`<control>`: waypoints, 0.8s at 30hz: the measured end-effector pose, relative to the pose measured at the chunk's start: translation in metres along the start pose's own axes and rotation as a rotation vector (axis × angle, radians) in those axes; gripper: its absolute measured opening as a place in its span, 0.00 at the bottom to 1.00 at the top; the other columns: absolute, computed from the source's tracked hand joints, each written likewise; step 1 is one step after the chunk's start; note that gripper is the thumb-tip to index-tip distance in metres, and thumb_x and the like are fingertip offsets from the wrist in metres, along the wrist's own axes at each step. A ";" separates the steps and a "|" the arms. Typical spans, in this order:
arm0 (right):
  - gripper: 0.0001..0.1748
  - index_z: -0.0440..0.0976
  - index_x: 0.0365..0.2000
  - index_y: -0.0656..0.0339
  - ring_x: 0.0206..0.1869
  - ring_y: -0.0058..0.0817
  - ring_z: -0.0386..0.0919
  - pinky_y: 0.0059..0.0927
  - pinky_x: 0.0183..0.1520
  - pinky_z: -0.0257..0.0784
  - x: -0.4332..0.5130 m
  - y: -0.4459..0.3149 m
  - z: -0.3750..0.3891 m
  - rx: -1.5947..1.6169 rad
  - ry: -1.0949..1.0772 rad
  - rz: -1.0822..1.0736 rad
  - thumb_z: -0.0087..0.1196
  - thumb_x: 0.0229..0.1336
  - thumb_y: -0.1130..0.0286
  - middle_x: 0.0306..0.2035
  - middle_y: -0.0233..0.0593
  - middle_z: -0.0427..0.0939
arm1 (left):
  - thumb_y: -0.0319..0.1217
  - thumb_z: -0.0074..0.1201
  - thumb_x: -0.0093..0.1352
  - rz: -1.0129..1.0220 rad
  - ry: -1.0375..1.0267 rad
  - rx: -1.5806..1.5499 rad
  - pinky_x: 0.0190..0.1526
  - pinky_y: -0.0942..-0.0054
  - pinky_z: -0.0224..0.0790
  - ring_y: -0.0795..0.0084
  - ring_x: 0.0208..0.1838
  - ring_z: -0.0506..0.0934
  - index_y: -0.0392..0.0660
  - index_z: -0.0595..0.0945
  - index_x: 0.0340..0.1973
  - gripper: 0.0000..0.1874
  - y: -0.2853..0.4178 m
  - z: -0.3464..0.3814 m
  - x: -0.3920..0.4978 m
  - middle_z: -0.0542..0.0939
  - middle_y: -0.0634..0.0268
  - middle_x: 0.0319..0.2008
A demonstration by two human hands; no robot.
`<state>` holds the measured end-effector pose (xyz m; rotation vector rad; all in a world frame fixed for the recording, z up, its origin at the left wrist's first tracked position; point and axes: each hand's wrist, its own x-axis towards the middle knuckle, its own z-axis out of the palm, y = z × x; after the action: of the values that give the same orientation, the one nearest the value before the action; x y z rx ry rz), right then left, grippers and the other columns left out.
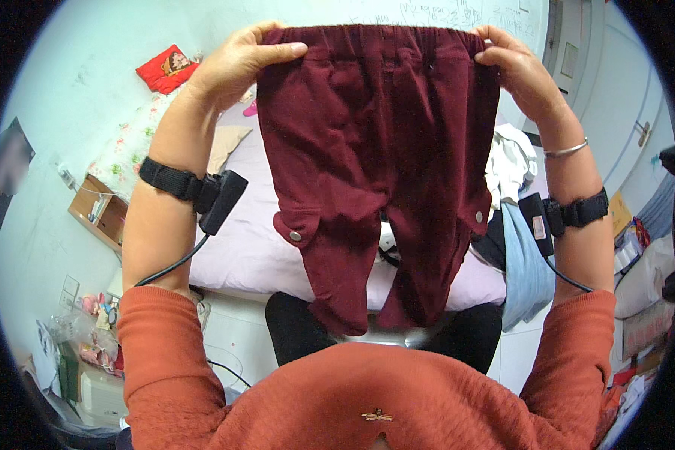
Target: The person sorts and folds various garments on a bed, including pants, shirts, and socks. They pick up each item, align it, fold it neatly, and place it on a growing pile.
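A pair of maroon trousers with a gathered elastic waistband hangs stretched out in front of me. My left hand grips the left end of the waistband, thumb laid along the near face. At the other end, my right hand pinches the waistband between thumb and fingers. Both legs dangle down over my lap, the hems slightly curled. Each leg carries a side tab with a metal snap button. The trousers hide the middle of the bed behind them.
White clothing and light blue denim lie on the bed's right side. A red pillow rests at the far left, near a wooden box. Cluttered bags stand lower left. A door is at the right.
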<state>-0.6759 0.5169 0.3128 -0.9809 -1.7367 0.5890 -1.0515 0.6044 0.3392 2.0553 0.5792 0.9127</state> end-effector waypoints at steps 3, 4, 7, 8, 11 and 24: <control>0.16 0.73 0.50 0.56 0.40 0.12 0.75 0.19 0.45 0.71 0.000 0.006 -0.004 0.016 0.000 -0.019 0.47 0.63 0.71 0.39 0.26 0.78 | 0.30 0.56 0.72 0.013 -0.004 -0.006 0.53 0.76 0.72 0.77 0.47 0.80 0.40 0.77 0.53 0.15 -0.004 -0.001 0.002 0.82 0.65 0.45; 0.16 0.73 0.50 0.56 0.39 0.13 0.75 0.19 0.45 0.71 0.001 0.007 -0.004 0.027 -0.004 -0.030 0.47 0.63 0.71 0.39 0.26 0.79 | 0.31 0.56 0.72 0.000 -0.005 -0.022 0.53 0.76 0.72 0.76 0.47 0.80 0.39 0.77 0.53 0.15 -0.005 -0.002 0.002 0.82 0.65 0.45; 0.16 0.72 0.52 0.58 0.39 0.14 0.77 0.19 0.46 0.72 0.000 0.011 -0.001 0.042 -0.027 -0.052 0.48 0.64 0.71 0.40 0.29 0.80 | 0.31 0.55 0.73 -0.031 0.021 -0.065 0.53 0.75 0.73 0.76 0.47 0.80 0.39 0.77 0.52 0.15 -0.012 0.000 0.000 0.82 0.65 0.45; 0.17 0.72 0.52 0.59 0.40 0.14 0.78 0.19 0.46 0.73 0.000 0.012 0.001 0.060 -0.047 -0.045 0.48 0.64 0.72 0.40 0.29 0.80 | 0.31 0.55 0.73 -0.028 0.013 -0.089 0.53 0.75 0.73 0.76 0.47 0.80 0.39 0.77 0.52 0.15 -0.014 0.000 0.001 0.82 0.65 0.45; 0.17 0.75 0.48 0.60 0.36 0.17 0.78 0.20 0.41 0.72 0.001 0.017 0.011 0.158 0.011 -0.038 0.50 0.59 0.73 0.35 0.30 0.80 | 0.31 0.56 0.72 -0.096 0.061 -0.141 0.53 0.74 0.73 0.75 0.46 0.80 0.39 0.77 0.52 0.15 -0.021 0.001 -0.001 0.82 0.64 0.45; 0.13 0.72 0.33 0.62 0.42 0.28 0.75 0.27 0.45 0.72 -0.100 0.011 0.049 -0.277 -0.086 -0.261 0.49 0.44 0.86 0.40 0.38 0.76 | 0.18 0.56 0.57 0.269 0.180 0.459 0.40 0.73 0.66 0.70 0.35 0.72 0.41 0.72 0.37 0.14 -0.039 0.064 -0.115 0.72 0.63 0.31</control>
<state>-0.7016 0.4425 0.2329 -0.9056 -2.0207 0.2293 -1.0787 0.5203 0.2338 2.5228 0.6653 1.2183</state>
